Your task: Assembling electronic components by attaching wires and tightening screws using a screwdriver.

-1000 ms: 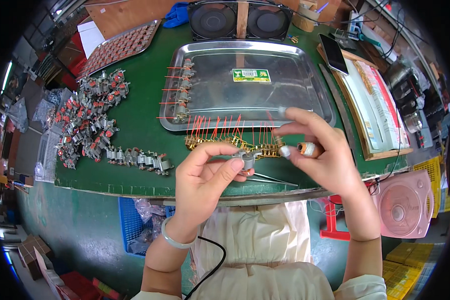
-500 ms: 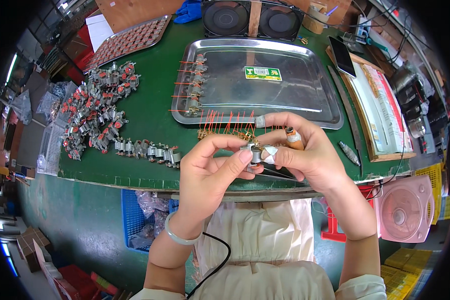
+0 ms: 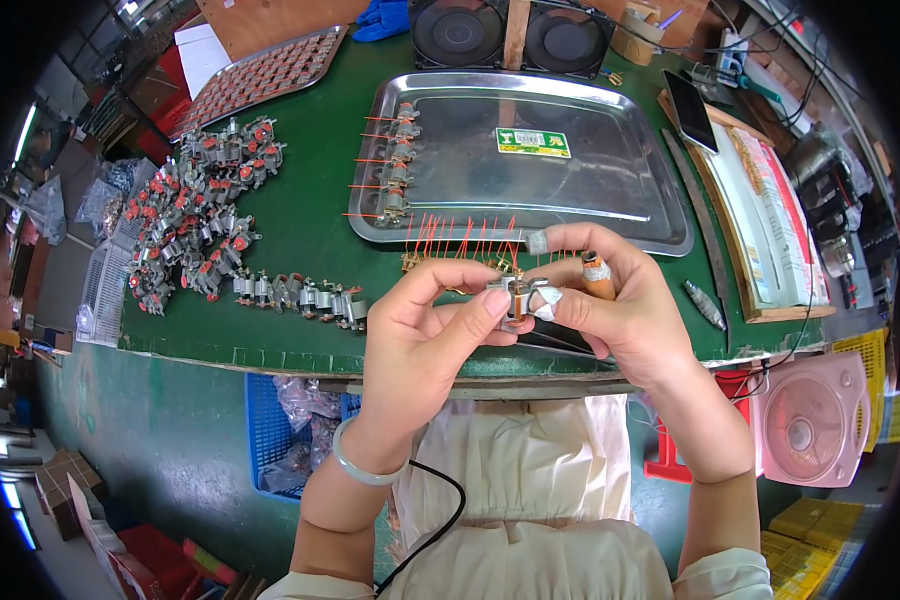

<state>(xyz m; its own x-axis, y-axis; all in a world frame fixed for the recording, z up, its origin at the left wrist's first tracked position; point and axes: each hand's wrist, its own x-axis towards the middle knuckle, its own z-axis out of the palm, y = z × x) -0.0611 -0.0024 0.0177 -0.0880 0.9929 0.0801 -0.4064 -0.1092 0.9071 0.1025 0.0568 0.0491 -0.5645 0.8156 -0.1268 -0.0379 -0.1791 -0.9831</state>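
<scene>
My left hand (image 3: 425, 330) and my right hand (image 3: 620, 310) meet over the table's front edge, both closed on one small metal coil assembly (image 3: 518, 302). Its silvery bracket is pinched between the thumbs and fingers, and a copper-coloured band faces up. White tape wraps my right thumb and index fingertip. Against the fingers of the right hand rests a brown cylinder (image 3: 598, 275) with a dark end; its lower part is hidden. Just beyond the hands lies a row of brass-coloured parts (image 3: 410, 262) with upright red wires, partly covered by my fingers.
A steel tray (image 3: 610, 190) holds a column of coil assemblies (image 3: 398, 160) with red leads. Similar metal parts (image 3: 190, 210) are heaped at left, with a short row (image 3: 300, 297) nearer. Two black fans (image 3: 458, 33) stand behind; a phone (image 3: 690, 110) and long blade (image 3: 698, 210) lie right.
The coil assembly has turned in my fingers, so its copper-coloured band shows where grey metal showed before. Both hands keep their grip. The whole view has shifted slightly.
</scene>
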